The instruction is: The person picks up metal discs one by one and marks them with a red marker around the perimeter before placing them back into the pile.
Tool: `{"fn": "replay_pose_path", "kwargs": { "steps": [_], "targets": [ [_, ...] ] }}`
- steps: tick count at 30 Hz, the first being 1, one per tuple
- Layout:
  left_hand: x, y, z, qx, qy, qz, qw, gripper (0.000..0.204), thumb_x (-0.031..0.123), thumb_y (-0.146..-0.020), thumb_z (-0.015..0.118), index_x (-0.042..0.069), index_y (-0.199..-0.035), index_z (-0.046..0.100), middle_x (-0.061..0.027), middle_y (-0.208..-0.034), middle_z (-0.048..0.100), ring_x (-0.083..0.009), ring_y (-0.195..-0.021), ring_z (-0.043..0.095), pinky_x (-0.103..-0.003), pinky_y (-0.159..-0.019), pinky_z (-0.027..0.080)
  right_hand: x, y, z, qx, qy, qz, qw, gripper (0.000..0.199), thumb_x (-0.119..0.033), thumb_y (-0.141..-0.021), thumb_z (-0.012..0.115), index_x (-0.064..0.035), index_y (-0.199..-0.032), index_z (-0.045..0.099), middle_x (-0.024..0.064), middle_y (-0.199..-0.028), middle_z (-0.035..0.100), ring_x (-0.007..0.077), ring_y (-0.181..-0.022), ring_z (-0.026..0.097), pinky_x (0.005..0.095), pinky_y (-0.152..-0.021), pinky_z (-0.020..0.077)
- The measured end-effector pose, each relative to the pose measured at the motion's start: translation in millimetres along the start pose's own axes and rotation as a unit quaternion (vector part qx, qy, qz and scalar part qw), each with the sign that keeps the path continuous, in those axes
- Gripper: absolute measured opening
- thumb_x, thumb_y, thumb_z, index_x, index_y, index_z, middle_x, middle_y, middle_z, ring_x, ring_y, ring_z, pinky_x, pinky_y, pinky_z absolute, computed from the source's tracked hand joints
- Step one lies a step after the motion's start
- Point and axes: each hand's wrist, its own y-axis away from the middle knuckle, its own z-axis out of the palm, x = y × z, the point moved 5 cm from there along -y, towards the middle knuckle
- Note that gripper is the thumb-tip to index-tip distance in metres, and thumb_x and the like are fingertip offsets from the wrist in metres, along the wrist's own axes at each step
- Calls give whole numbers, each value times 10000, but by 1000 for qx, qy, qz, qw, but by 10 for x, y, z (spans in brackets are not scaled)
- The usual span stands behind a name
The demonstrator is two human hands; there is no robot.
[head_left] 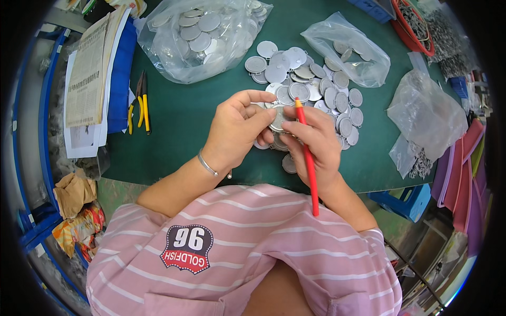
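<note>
A round grey metal disc (pixel 278 119) with a ridged face is pinched between the thumb and fingers of my left hand (pixel 237 124). My right hand (pixel 318 142) steadies the same disc with its fingertips while a long red pencil (pixel 310 168) rests in its grip, point end up. Beyond both hands lies a loose heap of similar discs (pixel 313 79), many with small tabs on the rim. Some of them sit right under my fingers, partly hidden. One disc (pixel 289 164) is by itself nearer to me, beside my right wrist.
Two clear plastic bags with discs, one large (pixel 200 42) and one smaller (pixel 348 50), lie behind the heap on the green table (pixel 179 116). Yellow-handled pliers (pixel 140 108) and a paper stack (pixel 89 79) are left; a clear bag (pixel 427 113) and red basket (pixel 421 37) are right.
</note>
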Motion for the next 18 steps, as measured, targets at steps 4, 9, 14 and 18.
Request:
{"fn": "replay_pose_path", "kwargs": {
  "steps": [4,9,14,18],
  "targets": [
    [-6,6,47,-57,-18,-50,997,207,154,-871,555,-22,-975,581,-48,-711,583,-67,-557,516,-181,-470,408,198,118,-18,39,-86,183,979,132,-16,-790,630,-27,-897,554,63,-838,605,169,-688,580,267,-588,465],
    [7,10,35,-82,-117,-3,990,193,137,-853,584,-33,-945,582,-52,-756,579,-84,-569,524,-192,-489,435,350,156,28,116,-414,453,781,134,-71,-871,521,-15,-969,448,120,-836,600,148,-669,604,242,-583,508],
    [36,41,44,-49,-29,-15,998,158,114,-839,596,-29,-904,581,-67,-748,593,-116,-611,582,-213,-523,476,375,182,-9,128,-426,439,781,108,-58,-892,449,-21,-986,412,164,-860,608,174,-690,611,267,-606,515],
    [289,-23,-197,14,73,60,995,155,110,-844,581,-29,-913,575,-86,-738,620,-146,-627,608,-247,-599,496,380,172,-46,120,-408,420,802,93,-45,-891,441,-24,-978,414,174,-861,608,183,-703,612,269,-619,513]
  ]
}}
